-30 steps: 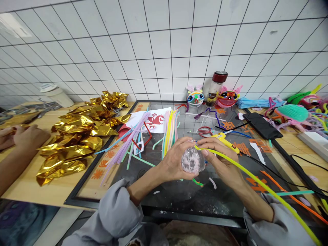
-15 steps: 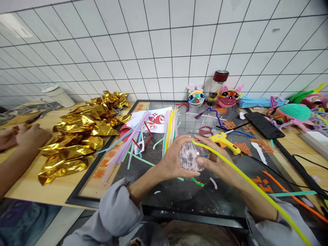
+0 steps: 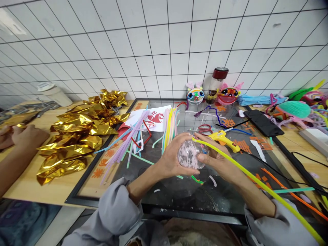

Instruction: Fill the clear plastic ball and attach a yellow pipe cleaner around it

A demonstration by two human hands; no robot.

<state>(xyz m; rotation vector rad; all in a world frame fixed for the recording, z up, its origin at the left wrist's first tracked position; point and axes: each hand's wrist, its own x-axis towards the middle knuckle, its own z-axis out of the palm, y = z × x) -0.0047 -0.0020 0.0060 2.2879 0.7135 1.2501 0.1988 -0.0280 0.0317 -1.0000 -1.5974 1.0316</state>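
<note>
A clear round ball with pale pink streaks (image 3: 189,155) is held above the dark glass board. My left hand (image 3: 171,158) wraps round its left side. On the right side, my right hand (image 3: 217,159) grips the ball, thumb across its front. A long yellow fuzzy stem (image 3: 246,174) starts at the ball's top, passes over my right hand and runs down to the lower right corner. Whether my right fingers pinch the stem is hidden. Just behind lie a yellow glue gun (image 3: 225,138) and red-handled scissors (image 3: 205,129).
Gold foil (image 3: 77,119) and another person's hands (image 3: 25,136) are at left. Coloured stems (image 3: 169,128) lie behind my hands. A lidded bottle (image 3: 216,85), two decorated balls (image 3: 195,95), a black phone (image 3: 262,122) and a cable (image 3: 271,171) stand or lie beyond and right.
The view has shifted slightly. Both my hands keep hold of the ball, in almost the same pose. The yellow stem's far end has swung a little to the right.
</note>
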